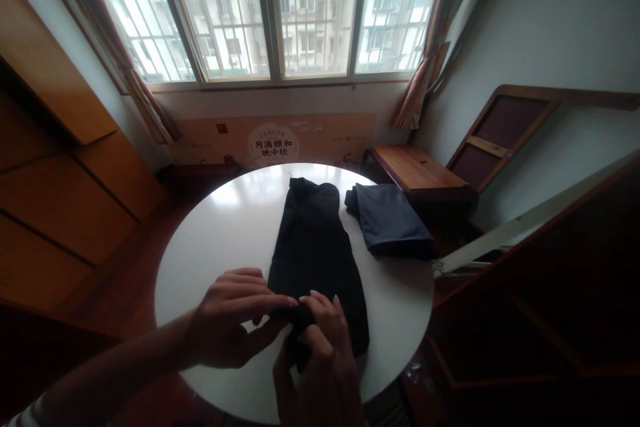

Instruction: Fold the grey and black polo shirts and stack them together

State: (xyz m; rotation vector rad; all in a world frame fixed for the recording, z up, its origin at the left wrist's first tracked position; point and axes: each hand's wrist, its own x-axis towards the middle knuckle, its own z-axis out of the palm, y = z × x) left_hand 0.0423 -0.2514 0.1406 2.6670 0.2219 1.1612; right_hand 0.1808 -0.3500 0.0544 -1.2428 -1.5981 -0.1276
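A long piece of black clothing, perhaps folded trousers, lies lengthwise on the round white table. My left hand pinches the near end of the cloth between thumb and fingers. Close beside it, my right hand grips the same end, its fingers curled over a bunched part. The cloth is slightly raised and crumpled between both hands; its far end rests flat. To the right, a folded dark blue-grey garment lies at the table's edge, touched by neither hand.
Beyond the table at right stands a low wooden bench. A printed cardboard panel leans under the barred window. Orange-brown cabinets fill the left side. A dark wooden piece of furniture rises close on the right.
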